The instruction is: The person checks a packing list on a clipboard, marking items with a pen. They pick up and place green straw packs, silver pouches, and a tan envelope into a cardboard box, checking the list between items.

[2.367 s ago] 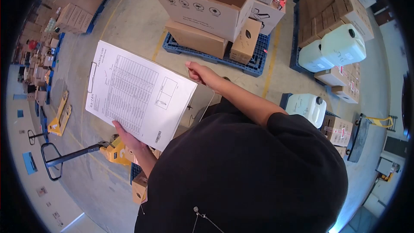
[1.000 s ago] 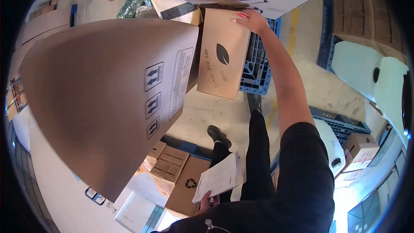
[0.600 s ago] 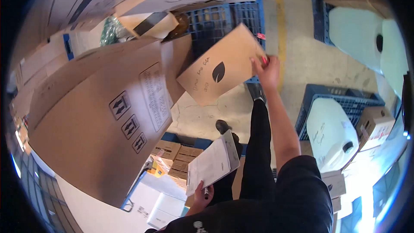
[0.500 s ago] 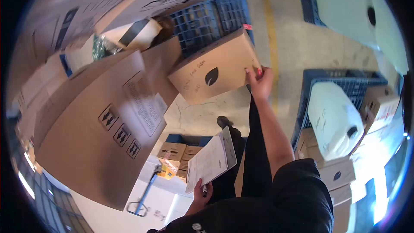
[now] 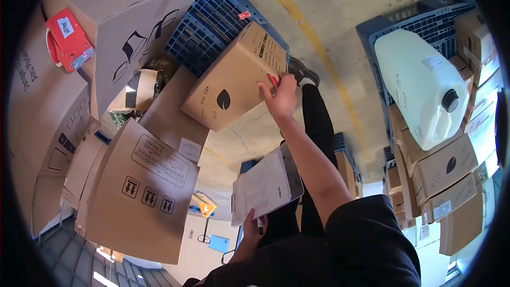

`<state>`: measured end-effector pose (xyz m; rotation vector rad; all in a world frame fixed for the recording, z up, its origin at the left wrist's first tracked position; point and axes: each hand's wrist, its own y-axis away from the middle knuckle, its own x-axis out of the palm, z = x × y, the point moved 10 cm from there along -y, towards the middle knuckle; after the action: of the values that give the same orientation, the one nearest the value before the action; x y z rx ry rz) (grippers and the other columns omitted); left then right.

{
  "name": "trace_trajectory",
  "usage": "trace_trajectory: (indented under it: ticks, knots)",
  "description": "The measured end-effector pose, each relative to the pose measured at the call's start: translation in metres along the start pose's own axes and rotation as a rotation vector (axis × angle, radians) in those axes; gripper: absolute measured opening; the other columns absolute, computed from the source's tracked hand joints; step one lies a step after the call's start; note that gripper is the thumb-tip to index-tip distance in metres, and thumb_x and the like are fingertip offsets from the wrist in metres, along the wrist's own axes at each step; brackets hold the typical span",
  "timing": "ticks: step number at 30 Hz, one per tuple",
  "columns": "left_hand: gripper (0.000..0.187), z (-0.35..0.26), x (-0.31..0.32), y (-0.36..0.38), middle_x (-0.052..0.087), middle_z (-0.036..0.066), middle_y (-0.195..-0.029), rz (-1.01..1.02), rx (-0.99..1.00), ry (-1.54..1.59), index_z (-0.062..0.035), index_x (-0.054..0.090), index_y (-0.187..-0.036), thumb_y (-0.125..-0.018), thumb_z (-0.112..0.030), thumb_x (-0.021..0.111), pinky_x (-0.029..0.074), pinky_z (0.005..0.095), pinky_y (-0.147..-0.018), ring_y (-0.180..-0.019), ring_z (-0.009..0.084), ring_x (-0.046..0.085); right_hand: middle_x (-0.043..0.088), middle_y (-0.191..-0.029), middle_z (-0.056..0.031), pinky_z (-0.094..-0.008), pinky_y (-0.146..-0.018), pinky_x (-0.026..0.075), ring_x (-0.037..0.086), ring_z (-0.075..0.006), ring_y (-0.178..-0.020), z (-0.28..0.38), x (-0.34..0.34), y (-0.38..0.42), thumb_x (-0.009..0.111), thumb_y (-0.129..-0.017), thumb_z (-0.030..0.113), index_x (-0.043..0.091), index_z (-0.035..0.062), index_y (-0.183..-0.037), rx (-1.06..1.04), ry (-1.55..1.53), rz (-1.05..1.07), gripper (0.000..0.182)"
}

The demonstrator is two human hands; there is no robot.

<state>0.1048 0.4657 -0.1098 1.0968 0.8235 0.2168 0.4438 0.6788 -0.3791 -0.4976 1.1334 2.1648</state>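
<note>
My right hand (image 5: 281,94) is closed around a slim red pen-like object (image 5: 273,80), mostly hidden by the fingers. It rests against the edge of a cardboard box (image 5: 239,79) with a black leaf print and handwriting on its side. The box sits tilted in view at the corner of a blue plastic pallet (image 5: 204,26). Low in front of my body, my left hand (image 5: 252,228) grips a clipboard (image 5: 294,172) with printed sheets (image 5: 263,186) on it. A dark marker (image 5: 260,226) is also held in that hand.
Large cartons (image 5: 143,191) stand on the left, and a red tape dispenser (image 5: 69,40) lies on one. At right, a translucent jerrycan (image 5: 419,85) stands by another blue pallet (image 5: 374,26) and stacked boxes (image 5: 446,167). A yellow line (image 5: 319,48) crosses the floor.
The view has turned, bringing the tape dispenser into sight. A shoe now shows beyond the box near my right hand. Both hands keep their holds, and my right hand stays at the box's edge.
</note>
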Motion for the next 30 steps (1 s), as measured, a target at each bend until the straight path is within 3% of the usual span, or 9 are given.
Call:
trace_trajectory:
  ticks: [6,11,15,18,20,23,24,26,30]
  knots:
    - [0.029,-0.022,0.034,0.01,0.055,0.008,-0.099,0.003,0.201,-0.188,-0.0071,0.044,-0.108,-0.085,-0.023,0.051,0.049,0.0282,-0.069,-0.086,0.0188,0.054,0.045,-0.095,-0.0116,-0.0393,-0.072,0.043,0.045,-0.0304,-0.092,-0.003,-0.013,0.005,0.068,-0.067,0.035,0.041,0.0015,-0.103,-0.004,0.034,-0.055,0.056]
    - [0.031,-0.022,0.049,0.03,0.05,0.007,-0.107,0.091,0.271,-0.215,-0.0086,0.04,-0.113,-0.085,-0.016,0.051,0.049,0.0294,-0.068,-0.09,0.0185,0.052,0.044,-0.103,-0.0145,-0.0404,-0.073,0.044,0.046,-0.0322,-0.097,-0.003,-0.017,0.015,0.059,-0.074,0.017,0.04,0.0054,-0.11,0.041,0.046,0.21,0.043]
    - [0.03,-0.007,0.04,0.039,0.051,0.008,-0.104,0.133,0.25,-0.096,-0.0088,0.041,-0.112,-0.085,-0.016,0.051,0.049,0.0314,-0.068,-0.089,0.0191,0.053,0.048,-0.096,-0.0152,-0.0415,-0.073,0.044,0.05,-0.0338,-0.091,0.034,-0.065,0.062,0.049,-0.078,0.008,0.04,0.0093,-0.113,-0.067,0.074,0.318,0.036]
    - [0.027,0.002,0.03,0.039,0.052,0.009,-0.102,0.185,0.247,-0.082,-0.0081,0.042,-0.11,-0.085,-0.015,0.051,0.05,0.0323,-0.069,-0.089,0.0199,0.053,0.05,-0.086,-0.0162,-0.0404,-0.072,0.045,0.051,-0.037,-0.085,0.071,-0.099,0.096,0.042,-0.08,0.003,0.039,0.0103,-0.114,-0.168,-0.229,0.363,0.035]
    - [0.026,0.013,0.023,0.035,0.053,0.009,-0.1,0.285,0.252,-0.038,-0.0083,0.043,-0.109,-0.086,-0.015,0.05,0.05,0.0324,-0.068,-0.088,0.0203,0.053,0.051,-0.079,-0.012,-0.0287,-0.063,0.044,0.054,-0.0192,-0.072,0.084,-0.104,0.121,0.037,-0.083,0.0,0.038,0.0101,-0.114,-0.172,-0.223,0.576,0.033]
    - [0.025,0.027,0.016,0.035,0.053,0.009,-0.1,0.393,0.307,0.088,-0.0073,0.043,-0.109,-0.086,-0.015,0.049,0.05,0.0325,-0.067,-0.086,0.0214,0.053,0.051,-0.08,-0.009,-0.0239,-0.054,0.042,0.049,-0.0109,-0.058,0.073,-0.097,0.144,0.035,-0.083,-0.003,0.033,0.0127,-0.118,-0.1,-0.492,0.724,0.039]
    - [0.025,0.03,0.012,0.028,0.053,0.009,-0.1,0.431,0.312,0.109,-0.0073,0.043,-0.109,-0.086,-0.015,0.049,0.05,0.0325,-0.067,-0.086,0.0214,0.053,0.051,-0.08,-0.009,-0.0239,-0.054,0.042,0.049,-0.0109,-0.058,0.091,-0.111,0.148,0.035,-0.083,-0.003,0.033,0.0127,-0.118,-0.143,-0.48,0.727,0.039]
    - [0.025,0.035,-0.011,0.001,0.052,0.01,-0.101,0.369,0.259,0.252,-0.0058,0.043,-0.109,-0.087,-0.017,0.047,0.048,0.0355,-0.068,-0.085,0.0226,0.052,0.05,-0.078,-0.0063,-0.0233,-0.043,0.04,0.039,-0.0072,-0.045,0.112,-0.12,0.176,0.034,-0.084,-0.002,0.031,0.0117,-0.121,0.086,-0.498,0.976,0.04]
    - [0.026,0.045,-0.053,-0.029,0.051,0.011,-0.104,0.409,0.32,0.323,-0.005,0.042,-0.11,-0.089,-0.02,0.042,0.046,0.0384,-0.071,-0.089,0.0243,0.051,0.056,-0.093,-0.0124,-0.0216,-0.039,0.039,0.053,-0.0112,-0.049,0.141,-0.126,0.231,0.033,-0.082,-0.004,0.023,0.0077,-0.128,-0.135,-0.434,1.038,0.048]
